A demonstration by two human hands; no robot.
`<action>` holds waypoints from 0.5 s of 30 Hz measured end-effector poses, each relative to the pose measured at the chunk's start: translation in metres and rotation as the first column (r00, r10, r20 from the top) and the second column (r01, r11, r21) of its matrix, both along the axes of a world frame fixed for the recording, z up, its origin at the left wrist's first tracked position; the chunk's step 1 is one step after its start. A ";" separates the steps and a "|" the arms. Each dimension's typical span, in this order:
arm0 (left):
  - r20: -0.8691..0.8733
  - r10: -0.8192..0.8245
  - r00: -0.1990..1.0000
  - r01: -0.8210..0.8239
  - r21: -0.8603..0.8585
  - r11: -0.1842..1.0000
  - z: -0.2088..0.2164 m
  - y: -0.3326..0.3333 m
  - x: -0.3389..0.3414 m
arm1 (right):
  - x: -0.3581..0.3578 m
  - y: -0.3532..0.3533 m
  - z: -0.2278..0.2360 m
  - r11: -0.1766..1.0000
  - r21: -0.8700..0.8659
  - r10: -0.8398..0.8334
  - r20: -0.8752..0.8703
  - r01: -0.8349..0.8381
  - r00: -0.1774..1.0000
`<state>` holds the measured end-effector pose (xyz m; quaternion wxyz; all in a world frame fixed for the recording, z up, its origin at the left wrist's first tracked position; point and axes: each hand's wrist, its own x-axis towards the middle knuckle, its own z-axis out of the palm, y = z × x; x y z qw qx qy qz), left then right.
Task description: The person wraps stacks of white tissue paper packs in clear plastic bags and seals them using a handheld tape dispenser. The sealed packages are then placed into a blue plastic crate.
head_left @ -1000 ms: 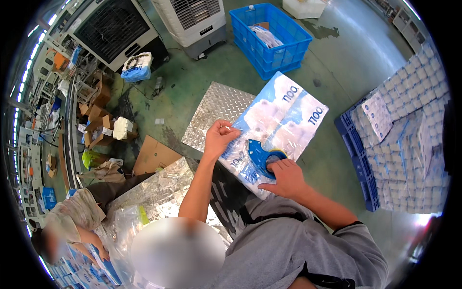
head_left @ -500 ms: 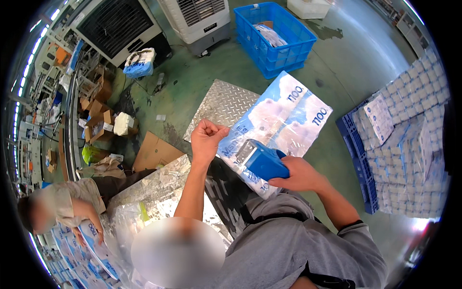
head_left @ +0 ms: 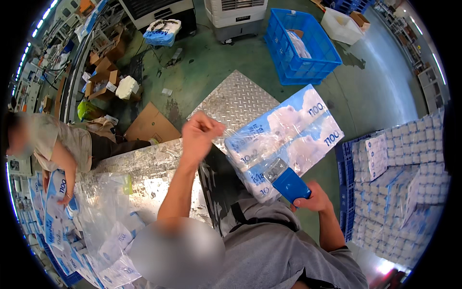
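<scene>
A plastic-wrapped paper pack (head_left: 288,130), white and blue with cloud-like pictures, lies tilted in front of me at the edge of the metal table. My right hand (head_left: 315,197) grips a blue handheld tool (head_left: 292,185) with a flat silvery head, which is over the pack's near side. The tool's exact kind cannot be made out. At the pack's left corner, my left hand (head_left: 201,131) is closed in a pinch, with clear plastic film (head_left: 231,134) stretching between its fingertips and the wrapping.
A diamond-plate metal sheet (head_left: 236,98) lies beyond the pack. Farther off stands a blue crate (head_left: 303,62). Wrapped packs (head_left: 404,192) are stacked on a blue pallet (head_left: 345,188) at right. At left, another person (head_left: 62,144) handles packs beside the metal table (head_left: 159,168).
The right hand and blue tool have shifted right and nearer to me, uncovering more of the pack. The left hand stays pinched by the pack's corner. My view has turned somewhat.
</scene>
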<state>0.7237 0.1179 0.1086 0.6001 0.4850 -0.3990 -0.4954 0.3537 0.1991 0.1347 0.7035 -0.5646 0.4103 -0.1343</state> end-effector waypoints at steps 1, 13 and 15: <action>-0.031 0.054 0.998 -0.055 -0.054 0.997 0.000 -0.003 0.013 | -0.001 0.004 -0.001 1.000 0.013 -0.018 -0.016 0.018 1.000; 0.506 0.032 0.862 -0.051 0.024 0.998 -0.111 -0.111 0.013 | 0.073 0.006 -0.027 0.927 0.108 -0.345 -0.133 0.360 0.929; 0.571 0.028 0.820 -0.084 0.071 0.994 -0.135 -0.123 0.008 | 0.085 -0.001 -0.030 0.897 0.107 -0.414 -0.130 0.428 0.901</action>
